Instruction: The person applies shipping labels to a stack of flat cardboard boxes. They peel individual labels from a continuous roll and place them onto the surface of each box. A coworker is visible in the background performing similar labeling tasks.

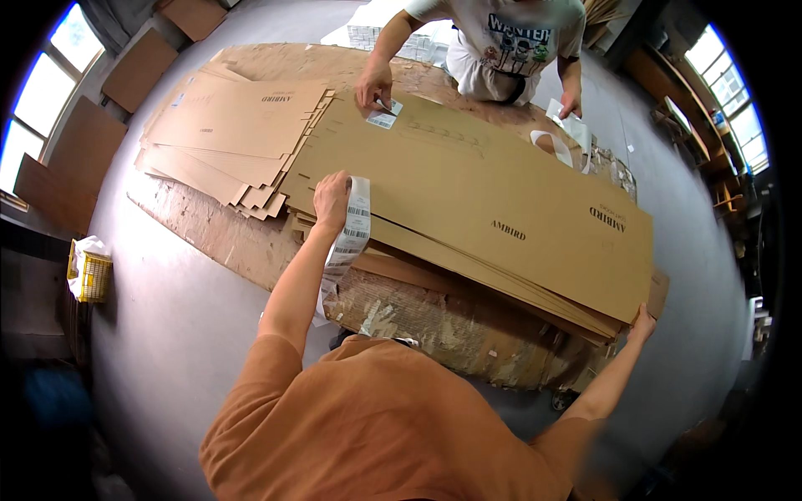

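While gripping a label strip (351,238) in left hand (332,200) and pinching flat carton stack (501,225) corner with right hand (642,324): squaring stack; labelling probably next.

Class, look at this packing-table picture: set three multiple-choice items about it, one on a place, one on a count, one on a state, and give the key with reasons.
1. Where is the wearer's left hand?
A. on the near-left edge of the top flat brown cardboard sheet
B. in the yellow wire basket
C. on the grey floor

2. How many stacks of flattened cardboard lie on the table?
A. one
B. two
C. four

3. What state is the long white strip of labels in?
A. rolled up tight
B. hanging loose from the left hand
C. lying flat on the floor

Key: 1 A, the fingers rest on that edge. 2 B, the large stack under the hands and a smaller fanned stack of brown cardboard beside it. 3 B, it trails down over the table edge. The right hand grips the stack's far right corner.
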The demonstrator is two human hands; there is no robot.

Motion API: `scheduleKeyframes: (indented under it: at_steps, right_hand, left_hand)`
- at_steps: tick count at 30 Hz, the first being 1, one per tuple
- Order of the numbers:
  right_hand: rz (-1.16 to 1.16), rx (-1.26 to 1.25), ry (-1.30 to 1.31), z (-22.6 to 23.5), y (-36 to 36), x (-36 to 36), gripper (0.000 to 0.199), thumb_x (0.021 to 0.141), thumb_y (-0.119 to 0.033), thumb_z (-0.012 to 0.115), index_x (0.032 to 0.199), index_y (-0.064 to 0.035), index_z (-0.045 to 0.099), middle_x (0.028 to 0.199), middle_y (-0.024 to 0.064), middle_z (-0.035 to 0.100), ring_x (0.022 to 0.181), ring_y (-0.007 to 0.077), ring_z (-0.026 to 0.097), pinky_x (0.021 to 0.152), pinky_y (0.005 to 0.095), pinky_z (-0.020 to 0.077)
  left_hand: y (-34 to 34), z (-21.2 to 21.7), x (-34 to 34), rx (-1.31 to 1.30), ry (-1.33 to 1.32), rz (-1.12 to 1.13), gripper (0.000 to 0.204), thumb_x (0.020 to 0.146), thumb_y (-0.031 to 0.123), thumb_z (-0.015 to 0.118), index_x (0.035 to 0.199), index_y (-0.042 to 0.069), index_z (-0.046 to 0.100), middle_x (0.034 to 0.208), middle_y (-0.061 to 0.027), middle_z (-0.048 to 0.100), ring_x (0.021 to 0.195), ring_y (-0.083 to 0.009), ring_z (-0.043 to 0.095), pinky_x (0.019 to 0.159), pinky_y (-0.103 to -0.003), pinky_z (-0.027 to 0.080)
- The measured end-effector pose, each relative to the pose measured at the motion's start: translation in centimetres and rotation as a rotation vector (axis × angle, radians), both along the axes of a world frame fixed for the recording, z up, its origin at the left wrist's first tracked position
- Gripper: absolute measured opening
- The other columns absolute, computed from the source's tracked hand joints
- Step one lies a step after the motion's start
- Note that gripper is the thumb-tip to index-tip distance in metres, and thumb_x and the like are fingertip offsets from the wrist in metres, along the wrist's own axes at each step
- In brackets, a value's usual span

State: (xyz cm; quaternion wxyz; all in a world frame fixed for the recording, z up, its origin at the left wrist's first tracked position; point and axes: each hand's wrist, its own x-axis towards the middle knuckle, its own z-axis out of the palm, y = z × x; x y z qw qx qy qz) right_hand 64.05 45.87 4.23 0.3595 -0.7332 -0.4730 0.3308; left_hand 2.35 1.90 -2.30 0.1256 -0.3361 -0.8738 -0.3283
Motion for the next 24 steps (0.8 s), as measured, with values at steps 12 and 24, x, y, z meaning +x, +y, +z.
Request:
scheduleKeyframes:
  at_steps: [12,24]
  right_hand:
    - [0.087,0.078,0.231,3.8,1.6,1.3,0.039,0.087,-0.027,0.066,0.115,-0.0025,0.058,0.084,0.0038,0.062,0.050,0.0072,0.049,0.037,0.0226,0.0297]
    - [0.233,0.119,0.215,14.0,-2.8,-0.5,0.029,0.091,-0.021,0.059,0.115,-0.0041,0.061,0.082,-0.0010,0.063,0.059,0.0041,0.052,0.042,0.0201,0.0320]
  left_hand:
    - [-2.2,2.7,5.6,0.286,-1.469,-0.273,0.018,0.089,0.012,0.058,0.103,0.002,0.063,0.089,-0.0116,0.068,0.069,-0.0174,0.067,0.059,-0.030,0.056]
    - [1.9,3.0,10.2,0.583,-1.887,-0.387,0.023,0.093,0.012,0.055,0.111,-0.002,0.056,0.093,-0.0157,0.065,0.083,-0.0235,0.068,0.066,-0.032,0.059]
